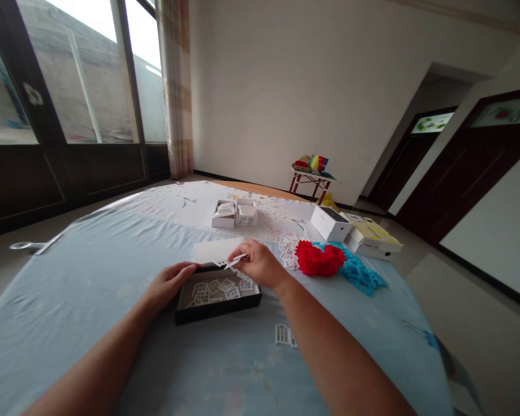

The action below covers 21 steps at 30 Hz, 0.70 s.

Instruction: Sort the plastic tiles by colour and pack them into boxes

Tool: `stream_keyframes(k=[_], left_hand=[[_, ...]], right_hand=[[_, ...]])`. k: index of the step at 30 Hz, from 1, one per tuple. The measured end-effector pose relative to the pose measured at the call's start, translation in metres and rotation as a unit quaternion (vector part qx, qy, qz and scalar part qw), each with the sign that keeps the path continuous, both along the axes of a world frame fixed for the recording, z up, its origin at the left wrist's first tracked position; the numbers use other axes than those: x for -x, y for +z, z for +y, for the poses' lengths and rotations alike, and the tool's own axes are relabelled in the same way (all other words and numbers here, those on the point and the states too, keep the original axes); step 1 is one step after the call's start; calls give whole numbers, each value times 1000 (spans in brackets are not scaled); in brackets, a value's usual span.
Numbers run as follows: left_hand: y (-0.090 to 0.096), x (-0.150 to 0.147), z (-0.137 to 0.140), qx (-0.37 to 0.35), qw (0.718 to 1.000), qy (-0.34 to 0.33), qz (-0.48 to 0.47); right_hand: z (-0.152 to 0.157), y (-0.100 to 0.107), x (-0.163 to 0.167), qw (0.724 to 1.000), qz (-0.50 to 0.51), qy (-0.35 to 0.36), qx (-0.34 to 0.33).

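Observation:
My right hand is pinching small white plastic window-shaped pieces above the far side of a shallow black box. Inside the box lie several loose white lattice pieces of the same sort. At the box's far left corner, my left hand grips the rim, its fingertips partly hidden. Just behind the box, a flat white panel lies on the cloth. Near my right forearm rests another white window-shaped piece, partly covered by the arm.
A heap of red pieces, blue pieces and white pieces lies on the right of the tablecloth. Farther back stand a small open white box, a white carton and a yellow-white box.

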<state>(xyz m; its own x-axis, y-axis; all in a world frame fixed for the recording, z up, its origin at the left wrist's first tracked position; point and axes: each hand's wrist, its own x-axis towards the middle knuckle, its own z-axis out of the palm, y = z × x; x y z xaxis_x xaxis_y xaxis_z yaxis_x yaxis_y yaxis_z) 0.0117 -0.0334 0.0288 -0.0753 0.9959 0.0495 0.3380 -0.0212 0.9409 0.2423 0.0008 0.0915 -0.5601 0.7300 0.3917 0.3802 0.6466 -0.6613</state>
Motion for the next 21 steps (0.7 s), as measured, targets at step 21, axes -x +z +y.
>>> stream_keyframes(k=[21], left_hand=[[-5, 3, 5, 15, 999, 9, 32]], right_hand=[[-40, -59, -146, 954, -261, -100, 112]])
